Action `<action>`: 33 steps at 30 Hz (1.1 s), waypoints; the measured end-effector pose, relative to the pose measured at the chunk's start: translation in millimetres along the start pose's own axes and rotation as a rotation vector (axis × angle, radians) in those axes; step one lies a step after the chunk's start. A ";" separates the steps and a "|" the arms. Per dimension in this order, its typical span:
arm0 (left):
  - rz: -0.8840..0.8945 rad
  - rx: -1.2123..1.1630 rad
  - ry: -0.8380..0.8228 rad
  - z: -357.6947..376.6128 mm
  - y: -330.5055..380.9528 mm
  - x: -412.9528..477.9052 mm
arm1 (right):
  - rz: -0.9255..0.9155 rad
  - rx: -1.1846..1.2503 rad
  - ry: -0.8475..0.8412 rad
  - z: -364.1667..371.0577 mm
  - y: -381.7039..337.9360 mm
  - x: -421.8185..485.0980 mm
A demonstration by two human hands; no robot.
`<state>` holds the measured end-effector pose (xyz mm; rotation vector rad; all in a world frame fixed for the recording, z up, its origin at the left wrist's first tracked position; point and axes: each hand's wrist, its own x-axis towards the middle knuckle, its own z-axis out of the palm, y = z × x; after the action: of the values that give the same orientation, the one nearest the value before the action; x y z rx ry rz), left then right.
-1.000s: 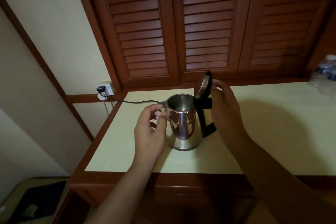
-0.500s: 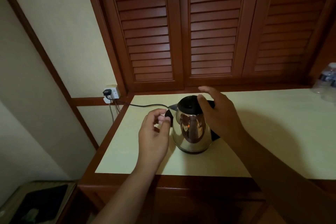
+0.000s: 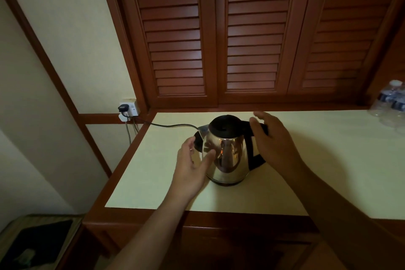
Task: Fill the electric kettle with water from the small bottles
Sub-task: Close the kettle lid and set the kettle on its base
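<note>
Louvred doors [image 3: 252, 35]: three red-brown wooden panels with horizontal slats, fill the upper centre and right.
Wall [image 3: 72, 28]: plain cream, upper left, crossed by dark wood trim.
Countertop [image 3: 328, 171]: smooth pale cream slab with a red-brown wood edge, across the middle of the frame.
Right hand [image 3: 274, 144]: open, fingers spread, over the top of the kettle's handle and hiding part of it; contact cannot be told.
Left hand [image 3: 190, 164]: open and relaxed, holds nothing, at the kettle's left side; the thumb lies on or just in front of the steel wall.
Electric kettle [image 3: 228, 160]: centre of the frame, upright on the countertop between the hands; shiny rounded steel body.
Lid [image 3: 224, 125]: black, round, down on the kettle.
Handle [image 3: 255, 155]: black, on the kettle's right side.
Water bottles [image 3: 392, 103]: clear plastic with dark labels, far right edge, well apart from the kettle; one white cap shows.
Base [image 3: 198, 142]: black piece under the spout; whether the kettle sits on it cannot be told.
Power cord [image 3: 171, 125]: thin, dark, runs from the base to the left.
Wall socket [image 3: 129, 109]: white, left of the countertop, with a black plug [image 3: 123, 108] in it.
Lower left corner: a dark, blurred object, unclear.
</note>
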<state>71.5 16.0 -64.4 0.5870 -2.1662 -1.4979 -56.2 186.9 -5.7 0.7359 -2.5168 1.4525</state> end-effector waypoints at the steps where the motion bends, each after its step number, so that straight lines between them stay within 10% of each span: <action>1: -0.028 -0.008 -0.048 3.4 -4.1 0.5 | 0.075 0.063 -0.010 -0.5 4.5 0.0; 33: -0.009 -0.010 -0.048 34.9 -7.5 8.2 | 0.374 0.632 -0.029 19.8 43.4 35.0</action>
<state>45.5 35.3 -81.6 0.5629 -2.1933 -1.5418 -105.2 176.1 -37.2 0.3524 -2.2915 2.4311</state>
